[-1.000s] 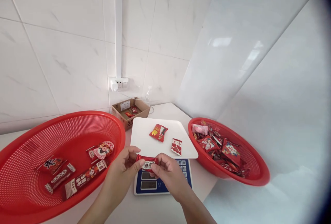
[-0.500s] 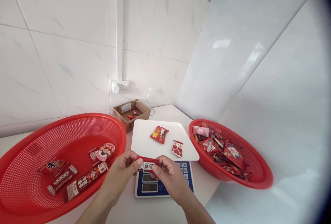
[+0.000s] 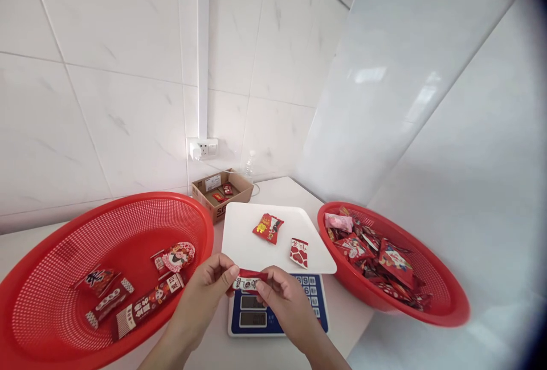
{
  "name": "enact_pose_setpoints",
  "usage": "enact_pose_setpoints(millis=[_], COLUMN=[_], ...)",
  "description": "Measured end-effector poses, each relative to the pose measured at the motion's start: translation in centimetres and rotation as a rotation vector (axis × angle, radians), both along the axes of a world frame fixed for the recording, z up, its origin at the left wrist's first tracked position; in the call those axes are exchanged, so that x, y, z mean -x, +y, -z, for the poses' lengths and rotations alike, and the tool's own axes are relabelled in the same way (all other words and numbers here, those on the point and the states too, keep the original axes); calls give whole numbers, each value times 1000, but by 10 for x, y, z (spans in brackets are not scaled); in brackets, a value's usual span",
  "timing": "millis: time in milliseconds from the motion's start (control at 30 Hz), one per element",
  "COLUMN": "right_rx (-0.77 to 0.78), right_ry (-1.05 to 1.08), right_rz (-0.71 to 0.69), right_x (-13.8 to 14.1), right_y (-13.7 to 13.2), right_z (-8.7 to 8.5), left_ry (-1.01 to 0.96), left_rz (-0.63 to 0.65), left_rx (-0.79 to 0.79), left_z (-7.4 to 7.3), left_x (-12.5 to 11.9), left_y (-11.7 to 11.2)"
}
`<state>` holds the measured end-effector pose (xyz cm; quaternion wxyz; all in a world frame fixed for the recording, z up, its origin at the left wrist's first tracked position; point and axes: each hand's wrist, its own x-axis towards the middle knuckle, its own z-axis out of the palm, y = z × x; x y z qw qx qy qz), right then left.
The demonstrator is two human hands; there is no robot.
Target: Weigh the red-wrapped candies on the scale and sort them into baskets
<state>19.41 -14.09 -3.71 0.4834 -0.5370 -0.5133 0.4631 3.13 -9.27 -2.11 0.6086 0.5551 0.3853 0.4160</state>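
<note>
Left hand [image 3: 207, 292] and right hand [image 3: 285, 297], pinched nearly closed, grip an oblong red-and-white wrapped snack [image 3: 246, 283] by its ends, near the white rectangular tray's [image 3: 243, 236] front edge.

Above the pan [image 3: 241, 244] the air is open, over two low packets [image 3: 267, 228]. The left basket [image 3: 137, 232] and right basket [image 3: 453, 308] flank it with raised rims; the box [image 3: 203, 202] stands behind its far left corner. The hands [image 3: 205, 291], bridged by a held packet [image 3: 247, 284], bar its near edge.
</note>
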Motion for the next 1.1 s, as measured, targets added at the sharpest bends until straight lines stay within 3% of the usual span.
enact_pose_setpoints(millis=[133,367,633,1100], right_rx=[-36,-172,-226,-63], right_ry=[47,-222,-495,-878], right_rz=[38,18,252,247], right_x=[3,1,-24,-32], right_y=[-2,-4,16,33], right_z=[4,8,2,0], left_ry=[46,169,298,301], left_rz=[-61,-139,-251,-207], left_rx=[-73,-165,-172,-187], left_z=[5,9,0,-5], left_x=[-2,-2,-1,2], left_y=[1,0,-2,-5])
